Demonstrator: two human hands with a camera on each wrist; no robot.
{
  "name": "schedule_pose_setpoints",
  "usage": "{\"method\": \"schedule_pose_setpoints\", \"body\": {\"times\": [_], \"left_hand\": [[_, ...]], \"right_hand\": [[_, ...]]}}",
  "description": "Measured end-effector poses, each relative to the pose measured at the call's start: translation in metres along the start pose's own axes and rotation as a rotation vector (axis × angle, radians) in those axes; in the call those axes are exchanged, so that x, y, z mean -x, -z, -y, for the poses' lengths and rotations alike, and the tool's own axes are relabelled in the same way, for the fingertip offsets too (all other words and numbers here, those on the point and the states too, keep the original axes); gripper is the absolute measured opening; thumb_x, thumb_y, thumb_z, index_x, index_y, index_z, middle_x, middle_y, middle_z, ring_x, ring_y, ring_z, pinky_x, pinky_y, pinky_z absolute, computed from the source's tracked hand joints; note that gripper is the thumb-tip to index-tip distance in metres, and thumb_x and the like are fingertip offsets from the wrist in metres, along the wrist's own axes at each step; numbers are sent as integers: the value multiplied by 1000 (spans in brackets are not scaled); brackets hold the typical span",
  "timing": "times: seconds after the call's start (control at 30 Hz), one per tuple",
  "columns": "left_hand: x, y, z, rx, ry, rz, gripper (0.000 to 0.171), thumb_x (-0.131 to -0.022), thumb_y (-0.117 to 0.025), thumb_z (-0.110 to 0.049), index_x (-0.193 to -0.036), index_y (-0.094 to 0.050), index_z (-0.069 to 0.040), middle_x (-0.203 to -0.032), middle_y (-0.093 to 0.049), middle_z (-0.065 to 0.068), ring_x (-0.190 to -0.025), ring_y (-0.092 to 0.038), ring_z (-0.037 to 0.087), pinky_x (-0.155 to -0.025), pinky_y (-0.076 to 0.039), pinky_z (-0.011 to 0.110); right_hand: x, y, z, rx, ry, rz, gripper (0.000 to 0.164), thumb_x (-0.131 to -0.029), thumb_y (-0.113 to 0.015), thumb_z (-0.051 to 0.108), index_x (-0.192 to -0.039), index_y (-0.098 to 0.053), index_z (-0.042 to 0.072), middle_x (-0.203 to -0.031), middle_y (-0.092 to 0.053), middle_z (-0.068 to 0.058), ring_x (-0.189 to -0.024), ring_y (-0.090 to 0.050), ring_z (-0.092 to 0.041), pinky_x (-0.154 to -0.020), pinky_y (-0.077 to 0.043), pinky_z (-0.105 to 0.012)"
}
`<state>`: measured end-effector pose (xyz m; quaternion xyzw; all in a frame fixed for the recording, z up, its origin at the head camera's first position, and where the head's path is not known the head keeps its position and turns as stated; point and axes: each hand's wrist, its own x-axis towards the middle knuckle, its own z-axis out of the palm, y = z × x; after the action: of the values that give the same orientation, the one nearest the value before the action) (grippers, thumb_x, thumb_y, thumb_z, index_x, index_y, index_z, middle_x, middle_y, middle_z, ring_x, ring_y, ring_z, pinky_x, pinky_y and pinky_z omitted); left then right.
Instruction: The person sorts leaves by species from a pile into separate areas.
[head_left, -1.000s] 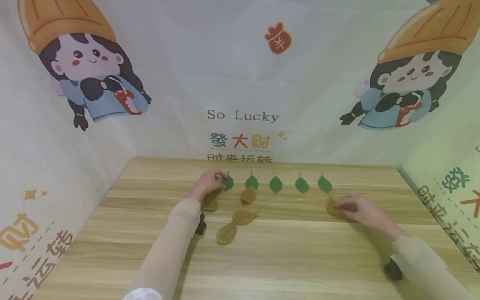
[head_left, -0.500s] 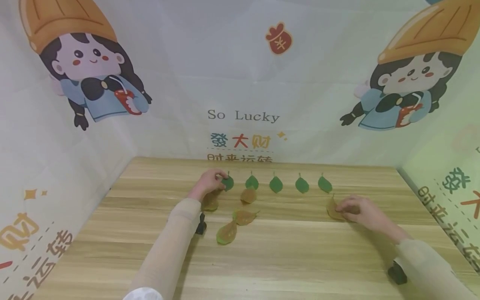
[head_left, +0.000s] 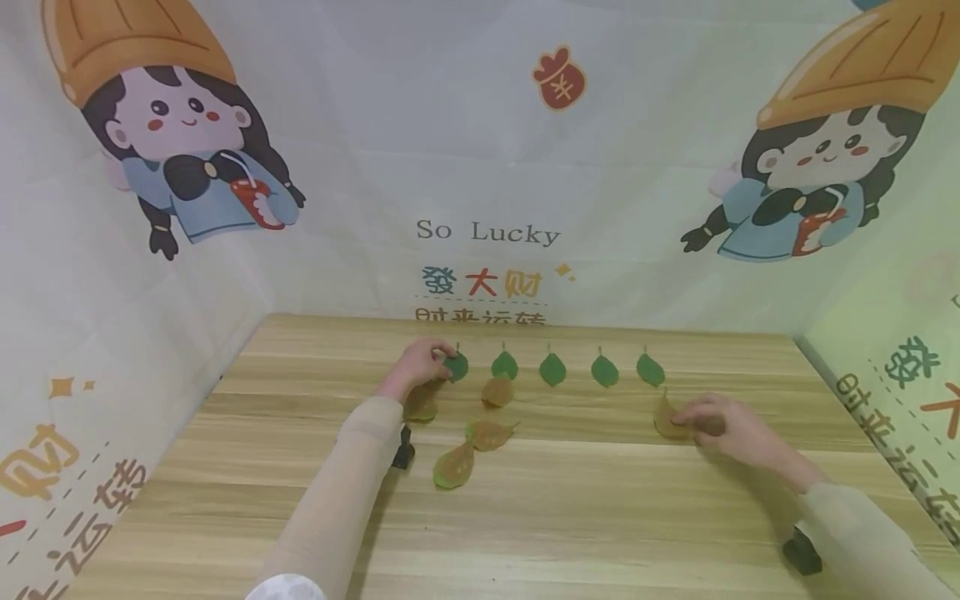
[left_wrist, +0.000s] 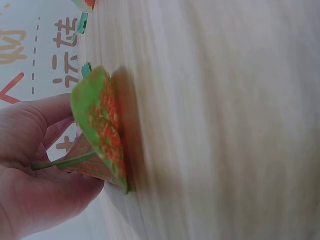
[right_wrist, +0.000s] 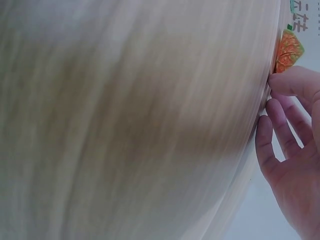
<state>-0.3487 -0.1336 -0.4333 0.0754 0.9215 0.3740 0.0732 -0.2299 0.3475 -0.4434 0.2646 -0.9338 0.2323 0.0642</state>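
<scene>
At the back of the table, my left hand (head_left: 422,365) touches the left edge of the leftmost green leaf (head_left: 457,366), thumb and finger apart. Under and in front of this hand lies a reddish-brown leaf (head_left: 422,406), seen curled with green edges in the left wrist view, its stem pointing towards the palm. My right hand (head_left: 723,425) has its fingertips at the right edge of another brown leaf (head_left: 666,417), which lies just in front of the rightmost green leaf (head_left: 650,368). In the right wrist view the thumb partly covers this orange-looking leaf (right_wrist: 290,50).
More green leaves (head_left: 552,368) stand in the back row, stems away from me. One brown leaf (head_left: 497,391) overlaps a green leaf's tip. Two further brown leaves, one nearer (head_left: 454,467) and one behind it (head_left: 491,434), touch at centre left. A printed cloth (head_left: 487,167) walls the table's back and sides.
My right hand has shifted slightly right and towards me, uncovering more of the brown leaf and its stem. The left hand has stayed at the green leaf.
</scene>
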Motion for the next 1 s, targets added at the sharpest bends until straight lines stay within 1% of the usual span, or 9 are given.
{"method": "schedule_pose_setpoints", "body": {"times": [0.2, 0.37, 0.5, 0.63, 0.77, 0.9, 1.0], "left_hand": [[0, 0, 1, -11, 6, 0, 37, -82, -70, -1, -118, -67, -4, -125, -62, 23, -113, -60, 34, -94, -52, 43], [1, 0, 0, -19, 8, -4, 37, -81, -71, -1, -118, -67, -4, -125, -63, 23, -111, -61, 34, -95, -52, 44], [2, 1, -2, -23, 4, -7, 37, -81, -71, -1, -118, -67, -3, -126, -63, 22, -111, -61, 34, -95, -52, 43], [3, 3, -3, -12, 0, -13, 35, -82, -70, -1, -116, -68, -2, -124, -64, 23, -109, -62, 34, -92, -53, 42], [5, 6, -3, 11, -8, -20, 32, -83, -69, -1, -114, -68, -1, -121, -66, 22, -106, -63, 34, -88, -54, 39], [5, 8, -4, 15, 8, -11, 29, -86, -69, -8, -115, -69, -2, -118, -68, 21, -100, -65, 30, -80, -53, 32], [4, 9, -8, 1, 4, -9, 31, -89, -69, -13, -118, -68, -4, -115, -68, 20, -97, -64, 28, -78, -53, 31]], "right_hand": [[4, -1, -5, -6, 103, -33, 33, -77, -76, 0, -108, -73, 13, -113, -69, -9, -106, -60, -7, -89, -53, -28], [6, -1, -8, -32, 118, -28, 34, -78, -75, -1, -108, -72, 14, -113, -68, -10, -108, -57, 0, -88, -50, -22], [6, 0, -8, -41, 113, -14, 33, -79, -73, -1, -109, -72, 13, -114, -68, -10, -108, -55, 4, -85, -53, -22], [5, 2, -7, -53, 104, 9, 33, -80, -73, -1, -110, -72, 12, -116, -67, -11, -109, -56, 3, -85, -53, -22], [4, 4, -4, -64, 89, 29, 32, -81, -73, 1, -111, -71, 12, -118, -66, -14, -111, -57, -3, -87, -53, -23], [4, 5, -4, -63, 77, 40, 31, -82, -74, 3, -111, -71, 13, -119, -66, -14, -111, -59, -10, -89, -52, -24], [4, 5, -4, -67, 72, 45, 31, -82, -74, 2, -111, -71, 12, -120, -66, -15, -112, -58, -9, -90, -51, -23]]}}
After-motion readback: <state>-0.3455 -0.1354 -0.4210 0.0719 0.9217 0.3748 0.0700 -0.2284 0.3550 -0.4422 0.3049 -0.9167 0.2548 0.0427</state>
